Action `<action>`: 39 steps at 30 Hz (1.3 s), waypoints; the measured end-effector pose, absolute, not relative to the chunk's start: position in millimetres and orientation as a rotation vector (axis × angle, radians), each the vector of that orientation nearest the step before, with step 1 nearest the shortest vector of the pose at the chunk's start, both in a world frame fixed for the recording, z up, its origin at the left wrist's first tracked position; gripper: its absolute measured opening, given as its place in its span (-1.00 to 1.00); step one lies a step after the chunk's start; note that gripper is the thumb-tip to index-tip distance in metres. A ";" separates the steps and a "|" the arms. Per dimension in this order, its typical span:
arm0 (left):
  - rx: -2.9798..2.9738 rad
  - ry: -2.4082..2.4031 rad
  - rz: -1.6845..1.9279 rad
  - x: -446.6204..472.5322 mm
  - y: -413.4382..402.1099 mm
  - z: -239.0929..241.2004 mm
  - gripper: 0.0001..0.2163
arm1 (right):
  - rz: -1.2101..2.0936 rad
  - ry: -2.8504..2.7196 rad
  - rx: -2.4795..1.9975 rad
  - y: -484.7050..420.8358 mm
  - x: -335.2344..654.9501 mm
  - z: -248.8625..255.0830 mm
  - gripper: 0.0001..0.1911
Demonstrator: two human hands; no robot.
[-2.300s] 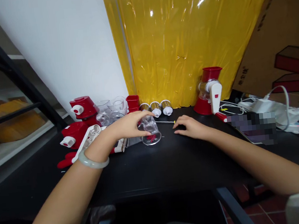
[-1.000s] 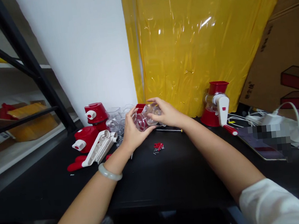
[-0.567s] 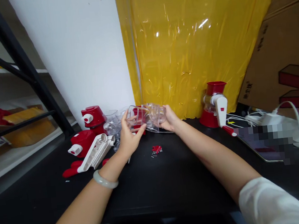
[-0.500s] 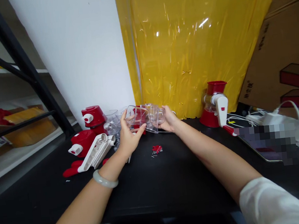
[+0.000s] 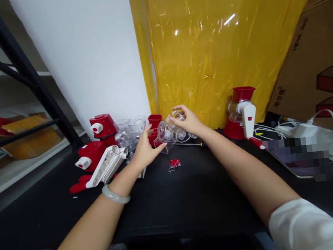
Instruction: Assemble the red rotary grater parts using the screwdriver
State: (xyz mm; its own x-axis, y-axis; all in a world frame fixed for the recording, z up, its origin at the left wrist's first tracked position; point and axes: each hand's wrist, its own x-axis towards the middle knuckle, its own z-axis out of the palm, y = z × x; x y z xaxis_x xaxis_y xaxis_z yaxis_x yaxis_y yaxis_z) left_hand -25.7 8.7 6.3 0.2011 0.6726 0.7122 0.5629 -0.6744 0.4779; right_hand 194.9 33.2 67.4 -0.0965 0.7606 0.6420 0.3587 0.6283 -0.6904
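My right hand (image 5: 188, 121) grips a clear plastic grinder housing (image 5: 162, 130) from its far right side, thumb and fingers curled on it. The housing is tilted, with its square end low and toward the left. My left hand (image 5: 146, 148) is beside that end, fingers and thumb spread apart. Its thumb tip overlaps the square end; whether it touches cannot be told. Behind the left hand stands a red hopper (image 5: 155, 120). Small red plastic pieces (image 5: 174, 163) with several screws lie on the black table (image 5: 191, 201) in front of the housing.
On the left are red grinder bodies (image 5: 94, 157), white crank handles with red grips (image 5: 105, 166) and more clear housings (image 5: 123, 139). An assembled red grinder (image 5: 234, 128) stands right. Beyond it are white cables (image 5: 269, 132), a tablet-like device (image 5: 288, 162) and a cardboard box (image 5: 304, 60).
The clear housing has turned and shifted to the right, baring the red hopper. My right hand has moved up and over it. The left hand's fingers have spread away from it.
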 end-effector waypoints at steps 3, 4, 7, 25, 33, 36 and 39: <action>2.371 1.146 1.382 -23.9 5.8 4.7 -0.17 | 0.275 -1.874 -0.915 19.2 186.1 69.9 -0.52; 2.378 1.120 1.350 -23.0 4.4 5.0 -0.16 | 0.257 -1.915 -0.904 16.0 182.9 69.5 -0.51; 2.354 1.080 1.276 -20.5 0.6 6.6 -0.16 | 0.236 -1.993 -0.864 12.4 177.4 66.7 -0.48; 2.123 1.148 1.239 -14.4 3.9 -3.0 -0.29 | -0.060 -1.971 -0.583 15.1 177.5 69.0 -0.54; 2.259 1.188 1.712 -29.3 -6.1 38.2 -0.55 | -0.244 -2.105 -0.575 13.7 171.6 68.8 -0.42; 2.325 1.020 1.840 -35.7 -18.1 57.0 -0.67 | -0.283 -2.128 -0.576 8.1 165.0 68.6 -0.55; 2.430 0.864 1.650 -43.6 -23.5 69.6 -0.76 | -0.288 -2.164 -0.619 -3.1 159.7 69.7 -0.65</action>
State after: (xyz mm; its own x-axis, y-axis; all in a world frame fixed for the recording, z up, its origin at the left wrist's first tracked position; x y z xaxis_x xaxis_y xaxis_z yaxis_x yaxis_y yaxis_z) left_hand -43.6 -23.5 69.6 0.2608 0.4906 0.8314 0.4043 -0.8376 0.3674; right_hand 159.7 -3.1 69.7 -0.5205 0.3304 0.7873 0.5246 0.8513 -0.0104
